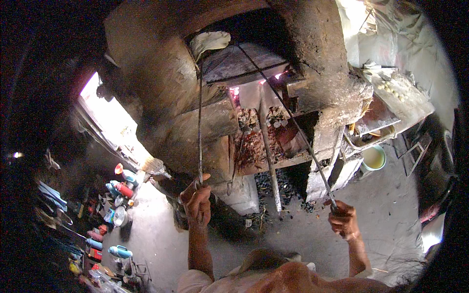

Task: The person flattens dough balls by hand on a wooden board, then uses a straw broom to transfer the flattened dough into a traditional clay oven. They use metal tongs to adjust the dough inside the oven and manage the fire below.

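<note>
My left hand (pixel 197 203) grips the lower end of a thin metal rod (pixel 200 124), which runs up to the mouth of a clay oven (pixel 157 62). The rod's far end meets the lower edge of a pale flatbread (pixel 209 42) at the left of the opening; whether it pierces or only touches it, I cannot tell. My right hand (pixel 343 219) is closed around a second metal rod (pixel 300 132). That one slants up and left across the oven floor (pixel 245 62), its tip close to the right side of the flatbread.
Glowing embers (pixel 234 91) show below the oven floor, above a chamber of ash and coals (pixel 253 146). A thick pole (pixel 269 168) sticks out of it. Dough balls (pixel 390 89) lie on a board at right, above a bowl of cloudy liquid (pixel 373 157). Flasks (pixel 124 190) crowd the left floor.
</note>
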`<state>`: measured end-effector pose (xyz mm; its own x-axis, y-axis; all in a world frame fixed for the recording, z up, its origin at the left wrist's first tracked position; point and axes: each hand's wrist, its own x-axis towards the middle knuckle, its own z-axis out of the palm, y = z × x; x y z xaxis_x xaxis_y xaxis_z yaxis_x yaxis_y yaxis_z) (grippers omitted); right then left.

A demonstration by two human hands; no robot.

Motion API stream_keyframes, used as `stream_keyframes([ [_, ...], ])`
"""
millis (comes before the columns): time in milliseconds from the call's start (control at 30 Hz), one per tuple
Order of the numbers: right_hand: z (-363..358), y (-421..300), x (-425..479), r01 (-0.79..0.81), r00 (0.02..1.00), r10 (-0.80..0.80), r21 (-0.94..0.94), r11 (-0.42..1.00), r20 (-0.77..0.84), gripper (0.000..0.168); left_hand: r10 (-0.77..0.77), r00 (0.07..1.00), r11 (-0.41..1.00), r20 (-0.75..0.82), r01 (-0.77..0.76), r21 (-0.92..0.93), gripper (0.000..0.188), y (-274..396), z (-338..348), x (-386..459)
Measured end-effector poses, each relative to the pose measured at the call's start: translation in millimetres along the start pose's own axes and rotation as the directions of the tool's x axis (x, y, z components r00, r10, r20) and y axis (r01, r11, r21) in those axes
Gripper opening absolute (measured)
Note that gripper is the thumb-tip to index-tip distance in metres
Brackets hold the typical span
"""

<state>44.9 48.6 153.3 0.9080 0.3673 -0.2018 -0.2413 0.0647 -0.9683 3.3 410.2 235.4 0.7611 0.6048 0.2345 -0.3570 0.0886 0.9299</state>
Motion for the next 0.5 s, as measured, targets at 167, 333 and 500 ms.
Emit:
stream_keyframes([
  [167,-6.5,-43.3,-14.3,0.022,0.999,-0.024,-0.063,0.998,-0.028,0.026,-0.274,0.961,0.96,0.043,0.276,-0.051,0.032,-5.5,-11.8,-2.2],
  [333,39.9,-74.9,40.4,0.067,0.997,-0.068,0.016,0.998,0.045,0.029,-0.024,0.995,1.0,0.096,0.024,0.005,0.03,-21.6,-16.1,-4.9],
  [500,111.9,-80.5,129.1,0.201,0.979,-0.198,0.148,0.968,-0.04,0.026,0.074,0.989,0.973,0.131,-0.101,0.207,0.03,-35.5,-13.1,-13.1],
])
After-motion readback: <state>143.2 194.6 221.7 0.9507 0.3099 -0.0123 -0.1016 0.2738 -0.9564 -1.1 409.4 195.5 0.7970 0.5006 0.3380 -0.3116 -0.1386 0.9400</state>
